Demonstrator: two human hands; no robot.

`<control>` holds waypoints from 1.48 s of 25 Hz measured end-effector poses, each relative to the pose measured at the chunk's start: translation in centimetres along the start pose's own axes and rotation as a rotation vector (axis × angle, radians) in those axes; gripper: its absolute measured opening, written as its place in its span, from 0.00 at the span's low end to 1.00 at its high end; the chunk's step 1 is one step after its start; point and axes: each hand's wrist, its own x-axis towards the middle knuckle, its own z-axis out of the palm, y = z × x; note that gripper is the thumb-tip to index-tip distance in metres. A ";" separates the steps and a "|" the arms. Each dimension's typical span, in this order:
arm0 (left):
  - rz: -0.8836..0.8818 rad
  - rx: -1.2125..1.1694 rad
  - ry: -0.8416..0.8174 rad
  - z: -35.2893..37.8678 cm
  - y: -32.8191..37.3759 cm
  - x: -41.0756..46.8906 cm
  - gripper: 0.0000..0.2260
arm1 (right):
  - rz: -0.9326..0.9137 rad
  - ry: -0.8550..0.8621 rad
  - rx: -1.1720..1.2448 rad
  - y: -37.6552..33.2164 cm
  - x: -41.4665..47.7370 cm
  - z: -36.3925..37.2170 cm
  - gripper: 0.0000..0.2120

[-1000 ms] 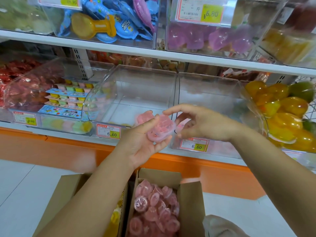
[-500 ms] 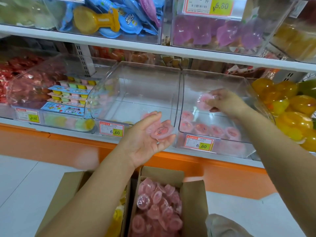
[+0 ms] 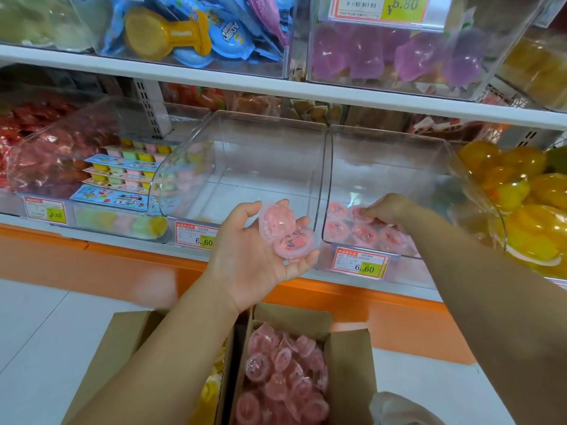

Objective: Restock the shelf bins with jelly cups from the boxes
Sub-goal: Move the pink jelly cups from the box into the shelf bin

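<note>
Left hand point(image 3: 245, 259), centre frame, cradles two pink jelly cups point(image 3: 287, 233) in a loosely curled palm — any tilt and they'd likely roll off. Right hand point(image 3: 386, 210) is down in the centre-right bin point(image 3: 383, 154) among its cups — gripping one or released, can't tell. Box point(image 3: 349, 363) waits bottom centre.

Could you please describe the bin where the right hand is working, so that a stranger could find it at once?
Above the orange base runs a row of clear bins. The wanted bin stands between the nearly empty bin and the yellow jellies. It alone has a few pink jelly cups on its floor, with the right hand among them.
</note>
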 end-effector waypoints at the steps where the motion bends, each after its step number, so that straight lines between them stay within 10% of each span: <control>1: 0.001 0.015 0.000 0.1 0.0 0.0 0.15 | -0.014 -0.003 -0.020 -0.1 -0.1 0.0 0.15; 11: 0.124 0.276 0.094 0.6 -0.8 -0.1 0.25 | -0.316 0.285 0.102 -2.3 -5.2 -2.0 0.13; 16: 0.270 0.601 0.111 1.7 -1.7 -0.3 0.32 | -0.424 -0.273 0.274 -5.9 -14.7 -2.5 0.16; 20: 0.342 0.759 0.134 1.8 -2.2 -0.5 0.34 | -0.401 -0.336 0.364 -6.6 -16.2 -1.3 0.08; 24: 0.243 0.473 0.067 1.5 -1.4 -0.6 0.32 | -0.300 -0.015 0.634 -4.4 -12.2 -4.9 0.08; 27: 0.225 0.354 0.062 0.9 -0.6 -0.4 0.30 | -0.124 0.255 0.147 -0.9 -6.4 -6.6 0.06; 30: 0.256 0.360 0.084 0.7 -0.4 -0.1 0.28 | -0.007 0.172 -0.498 1.5 -1.2 -5.5 0.18; 37: 0.252 0.388 0.102 0.2 -0.5 0.6 0.29 | 0.049 0.137 -0.430 3.3 2.5 -3.1 0.21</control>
